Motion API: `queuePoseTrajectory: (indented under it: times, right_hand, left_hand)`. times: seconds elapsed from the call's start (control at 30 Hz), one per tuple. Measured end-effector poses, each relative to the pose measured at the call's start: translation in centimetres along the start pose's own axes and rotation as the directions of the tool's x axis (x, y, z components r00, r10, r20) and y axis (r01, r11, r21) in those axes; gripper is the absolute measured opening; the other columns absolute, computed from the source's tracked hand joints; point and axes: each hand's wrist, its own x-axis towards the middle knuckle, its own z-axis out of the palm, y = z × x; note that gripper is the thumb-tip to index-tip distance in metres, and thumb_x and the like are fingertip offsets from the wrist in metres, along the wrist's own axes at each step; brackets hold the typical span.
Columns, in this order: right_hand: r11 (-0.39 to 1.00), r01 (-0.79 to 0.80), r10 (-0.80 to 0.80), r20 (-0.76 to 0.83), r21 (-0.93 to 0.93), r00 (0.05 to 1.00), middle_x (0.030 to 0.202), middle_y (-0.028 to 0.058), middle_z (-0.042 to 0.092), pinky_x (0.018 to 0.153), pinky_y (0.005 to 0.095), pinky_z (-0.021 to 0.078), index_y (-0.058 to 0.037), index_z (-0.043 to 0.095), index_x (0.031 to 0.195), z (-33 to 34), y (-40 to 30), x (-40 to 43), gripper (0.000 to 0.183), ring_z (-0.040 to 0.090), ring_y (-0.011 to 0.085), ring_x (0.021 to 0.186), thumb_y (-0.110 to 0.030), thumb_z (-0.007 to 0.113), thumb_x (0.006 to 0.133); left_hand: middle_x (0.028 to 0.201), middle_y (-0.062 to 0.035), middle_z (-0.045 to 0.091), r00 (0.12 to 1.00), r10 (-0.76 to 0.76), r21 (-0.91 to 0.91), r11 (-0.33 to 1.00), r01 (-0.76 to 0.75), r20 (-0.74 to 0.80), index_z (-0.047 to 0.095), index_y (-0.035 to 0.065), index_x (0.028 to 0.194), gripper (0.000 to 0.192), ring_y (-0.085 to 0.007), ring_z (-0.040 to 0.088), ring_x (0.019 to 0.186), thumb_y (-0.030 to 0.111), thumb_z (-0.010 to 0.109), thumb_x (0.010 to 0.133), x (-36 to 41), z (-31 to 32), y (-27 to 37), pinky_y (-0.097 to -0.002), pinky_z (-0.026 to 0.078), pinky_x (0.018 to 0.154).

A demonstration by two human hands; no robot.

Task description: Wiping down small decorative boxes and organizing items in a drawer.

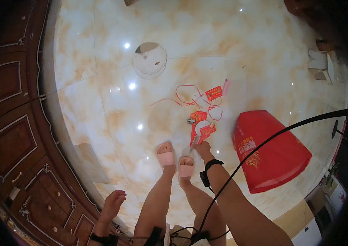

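My right hand (203,149) reaches down near my feet, its fingers closed at the lower end of a small pile of red printed cards (207,131). They seem to grip a thin, pale object (195,140) that I cannot identify. A small metallic cylinder (191,121) and a white round piece (202,125) lie among the cards. Above them a thin red ribbon (178,98) curls loosely beside another red card (213,93) and a pink strip-like item (226,87). My left hand (115,203) hangs at the lower left, fingers slightly curled, holding nothing.
A large red bag (269,150) with printing lies to the right. A whitish round container (150,60) stands on the marble-look floor. Dark wooden cabinets (14,144) line the left side. A black cable (250,150) crosses the view. Opened white cardboard (318,61) sits far right.
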Motion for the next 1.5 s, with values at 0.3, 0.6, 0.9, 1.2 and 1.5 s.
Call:
queuePoseTrajectory:
  times: [0.3, 0.6, 0.9, 1.2, 1.5]
  right_hand:
    - [0.798, 0.352, -0.549, 0.348, 0.490, 0.760, 0.075, 0.0021, 0.057, 0.061, 0.0240, 0.0416, -0.0014, 0.057, 0.088, -10.0, -6.3, -25.0, 0.023, 0.050, 0.0095, 0.067, -0.018, 0.061, 0.074]
    - [0.652, 0.642, -0.751, 0.462, 0.404, 0.471, 0.071, 0.0027, 0.050, 0.060, 0.0229, 0.0397, -0.0028, 0.057, 0.091, -14.5, -13.6, -48.5, 0.023, 0.047, 0.0097, 0.067, -0.021, 0.056, 0.077]
    - [-0.286, 0.884, -0.943, 0.057, 0.370, -0.329, 0.090, 0.0071, 0.046, 0.076, 0.0284, 0.0381, -0.0064, 0.046, 0.096, -17.5, -13.4, -67.9, 0.035, 0.048, 0.0184, 0.085, 0.005, 0.049, 0.063]
    - [-0.429, 0.745, -0.787, -0.193, -0.511, -0.586, 0.075, 0.0070, 0.057, 0.067, 0.0377, 0.0396, -0.0072, 0.057, 0.075, -16.1, -17.9, -70.0, 0.017, 0.051, 0.0271, 0.074, -0.006, 0.051, 0.059]
    - [0.492, 0.501, -0.802, 0.594, 0.712, -0.057, 0.090, 0.0069, 0.057, 0.075, 0.0261, 0.0430, 0.0014, 0.048, 0.107, -4.2, -13.2, -79.4, 0.032, 0.055, 0.0150, 0.080, 0.000, 0.049, 0.075]
  left_hand:
    - [0.098, -0.0078, 0.055, 0.967, 0.196, -0.310, 0.941, -0.137, 0.166, 0.047, -0.0011, 0.107, 0.028, -0.0132, 0.053, 0.088, 0.014, 0.049, 0.083, -7.1, 4.3, 11.3, -0.0270, 0.042, 0.077]
    - [0.067, -0.0036, 0.051, 0.801, 0.508, -0.386, 0.840, -0.381, 0.316, 0.039, 0.0008, 0.111, 0.040, -0.0125, 0.050, 0.055, 0.024, 0.054, 0.081, -21.8, 0.2, 19.6, -0.0231, 0.040, 0.047]
    - [0.057, -0.0047, 0.048, 0.850, 0.521, -0.749, 0.592, -0.297, 0.075, 0.046, -0.0001, 0.099, 0.025, -0.0079, 0.035, 0.034, 0.020, 0.049, 0.084, -39.1, -4.8, 16.9, -0.0187, 0.024, 0.031]
    - [0.053, -0.0008, 0.042, 0.751, 0.658, -0.761, 0.459, -0.459, -0.057, 0.048, 0.0005, 0.094, 0.019, -0.0050, 0.030, 0.037, 0.017, 0.048, 0.084, -46.8, -7.5, 10.9, -0.0175, 0.022, 0.032]
    - [0.056, -0.0044, 0.045, 0.635, 0.751, -0.725, 0.334, -0.602, -0.181, 0.044, -0.0018, 0.096, 0.032, -0.0071, 0.034, 0.038, 0.026, 0.051, 0.083, -49.2, -13.1, 5.3, -0.0191, 0.026, 0.033]
